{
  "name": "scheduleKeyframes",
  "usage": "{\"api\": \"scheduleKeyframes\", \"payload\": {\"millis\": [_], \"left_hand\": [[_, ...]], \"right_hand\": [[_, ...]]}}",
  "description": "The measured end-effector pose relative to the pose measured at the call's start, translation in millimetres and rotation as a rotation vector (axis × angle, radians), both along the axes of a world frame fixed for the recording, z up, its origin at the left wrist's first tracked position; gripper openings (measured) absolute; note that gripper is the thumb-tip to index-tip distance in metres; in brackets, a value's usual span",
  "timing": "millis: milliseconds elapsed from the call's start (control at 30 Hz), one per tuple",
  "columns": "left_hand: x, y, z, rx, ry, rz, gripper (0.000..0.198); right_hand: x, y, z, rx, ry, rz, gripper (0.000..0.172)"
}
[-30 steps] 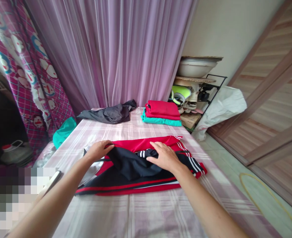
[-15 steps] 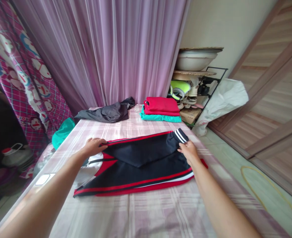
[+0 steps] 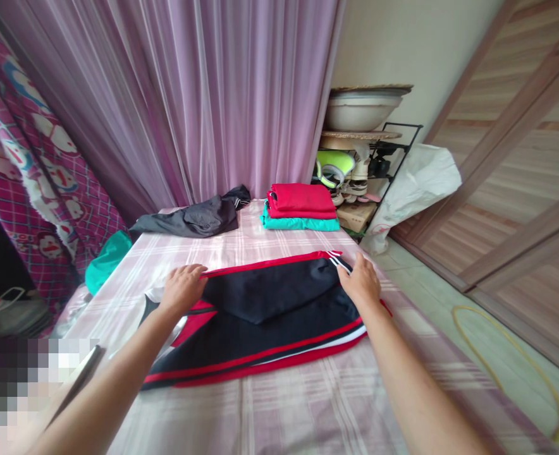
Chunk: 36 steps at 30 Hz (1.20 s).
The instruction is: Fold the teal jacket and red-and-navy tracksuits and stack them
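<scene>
A black jacket (image 3: 270,303) with red and white trim lies folded on the checked cloth, a sleeve laid lengthwise across it. My left hand (image 3: 184,287) rests at the upper left edge of the jacket, fingers stretched flat over the fabric and red trim. At the right end, my right hand (image 3: 361,281) lies on the striped cuff (image 3: 339,260), thumb apart from the fingers and partly covering it. White and red parts of the jacket show beneath my left wrist.
Behind the jacket, a dark grey garment (image 3: 198,216) lies crumpled beside a stack of folded red (image 3: 303,201) and teal clothes (image 3: 303,224). A purple curtain (image 3: 222,95) hangs behind. A rack with basins (image 3: 365,110) and a white sack (image 3: 417,183) stand to the right.
My right hand has loosened from its pinch on the cuff, which now lies flatter against the jacket. My left hand has flattened along the edge. The view has shifted slightly right.
</scene>
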State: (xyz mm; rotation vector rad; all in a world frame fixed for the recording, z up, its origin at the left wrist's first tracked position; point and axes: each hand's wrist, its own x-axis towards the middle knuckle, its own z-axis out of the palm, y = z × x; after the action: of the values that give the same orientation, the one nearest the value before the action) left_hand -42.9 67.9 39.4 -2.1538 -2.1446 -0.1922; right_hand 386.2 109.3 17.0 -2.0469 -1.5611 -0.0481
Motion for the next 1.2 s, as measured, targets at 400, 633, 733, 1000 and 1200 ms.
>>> {"api": "scheduleKeyframes", "payload": {"millis": [400, 633, 733, 1000, 1200], "left_hand": [[53.8, -9.5, -49.7, -0.131, -0.088, 0.027, 0.063], [50.5, -10.1, -50.8, -0.145, -0.043, 0.055, 0.064], [53.5, -9.5, -50.5, -0.165, -0.045, 0.065, 0.064], [33.7, -7.7, -42.8, -0.055, -0.049, 0.152, 0.061], [5.5, -17.0, -41.1, -0.124, -0.026, 0.267, 0.062]], "right_hand": [[-89.5, 25.2, -10.2, -0.365, -0.339, 0.654, 0.058], [-50.3, 39.3, -30.3, -0.413, -0.400, 0.371, 0.060], [-54.2, 38.5, -33.6, -0.411, -0.413, 0.373, 0.061], [-55.0, 38.1, -37.5, -0.396, -0.452, 0.378, 0.062], [-55.7, 37.7, -41.1, -0.367, -0.460, 0.378, 0.062]]}}
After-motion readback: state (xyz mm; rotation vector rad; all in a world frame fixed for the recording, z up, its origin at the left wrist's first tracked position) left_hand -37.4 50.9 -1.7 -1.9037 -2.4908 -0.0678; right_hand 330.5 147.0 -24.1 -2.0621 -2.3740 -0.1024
